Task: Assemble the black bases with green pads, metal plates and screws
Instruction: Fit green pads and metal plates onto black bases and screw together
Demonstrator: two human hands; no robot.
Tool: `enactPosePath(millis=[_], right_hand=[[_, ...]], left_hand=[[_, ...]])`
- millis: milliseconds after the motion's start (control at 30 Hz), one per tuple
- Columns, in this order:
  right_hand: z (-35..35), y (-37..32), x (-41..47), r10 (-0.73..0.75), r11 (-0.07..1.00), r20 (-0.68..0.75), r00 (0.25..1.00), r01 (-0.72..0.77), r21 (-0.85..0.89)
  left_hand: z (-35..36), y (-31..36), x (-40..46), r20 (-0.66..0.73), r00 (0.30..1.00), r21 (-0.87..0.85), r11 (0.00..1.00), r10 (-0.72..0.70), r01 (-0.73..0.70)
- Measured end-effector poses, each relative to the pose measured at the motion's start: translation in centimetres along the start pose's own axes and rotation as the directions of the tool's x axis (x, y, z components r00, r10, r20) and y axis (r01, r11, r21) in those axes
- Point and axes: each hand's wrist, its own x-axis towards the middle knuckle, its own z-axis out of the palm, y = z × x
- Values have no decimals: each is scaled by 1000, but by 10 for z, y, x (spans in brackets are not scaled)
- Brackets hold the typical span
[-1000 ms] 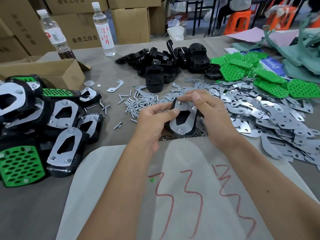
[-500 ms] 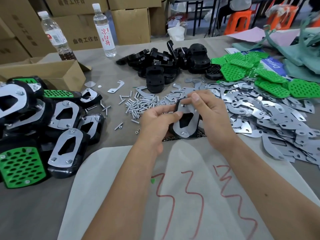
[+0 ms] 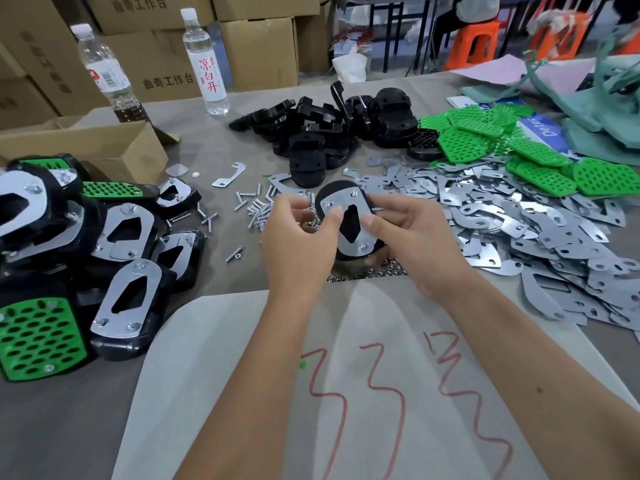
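A black base [image 3: 349,220] with a metal plate screwed on its face is held up at the table's middle. My right hand [image 3: 412,237] grips its right edge, thumb on the plate. My left hand [image 3: 298,237] holds its left side, thumb pressed on the plate, fingers curled. Loose screws [image 3: 256,206] lie just behind my left hand. Small nuts [image 3: 367,271] lie under the base. Bare black bases [image 3: 332,126] are piled at the back, green pads [image 3: 502,143] at the back right, metal plates [image 3: 519,230] across the right.
Finished bases [image 3: 128,271] are stacked at the left, some green side up. A cardboard box [image 3: 86,147] and two bottles [image 3: 204,60] stand at the back left. A white sheet [image 3: 381,375] with red marks lies under my forearms. Teal cloth sits at the far right.
The base has been turned and tilted up, so its plate now faces me more fully. My right hand has shifted from the top of the base to its right edge.
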Motion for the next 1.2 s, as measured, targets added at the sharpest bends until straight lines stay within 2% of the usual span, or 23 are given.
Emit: enactPosePath(millis=[67,133,233,300,467,533,600,667,733,867,967,1067,1200], right_hand=[[2,0,-1,-20,1000,22,1000,20,-19],[5,-1,-3,-28,998,49,998,31,-56],[6,0,-3,-8,991,35,999,13,-135],[6,1,-2,-7,983,8,1000,9,-184],[6,2,-2,-8,972,-58,998,-6,-236],[5,2,0,9,972,-94,995,-31,-233],[4,1,0,29,978,-108,994,-50,-202],[4,-1,0,59,988,-65,996,-67,-138],[3,-3,-1,88,992,11,996,-86,-88],[-1,-4,1,118,993,154,981,-114,-33],[-5,-5,0,92,994,242,966,-76,-72],[-5,-4,0,69,993,246,967,-43,-109],[-4,-3,-2,69,990,161,985,-49,-129]], left_hand=[[-6,1,0,-58,985,192,970,161,-147],[-9,1,0,-43,965,368,902,257,-224],[-8,0,1,19,959,564,789,283,-245],[-8,0,3,46,956,622,741,291,-255],[-8,-1,3,154,918,561,732,366,-387],[-6,-2,3,165,916,445,801,365,-399],[-6,-2,3,91,941,379,862,327,-337],[-6,-4,4,19,963,355,899,268,-257],[-3,-8,5,6,977,312,928,214,-205],[-2,-11,4,11,983,290,940,186,-181],[-2,-10,3,-10,982,314,933,188,-175],[-1,-8,2,-10,978,328,924,210,-195],[-3,-7,2,-30,972,334,919,233,-210]])
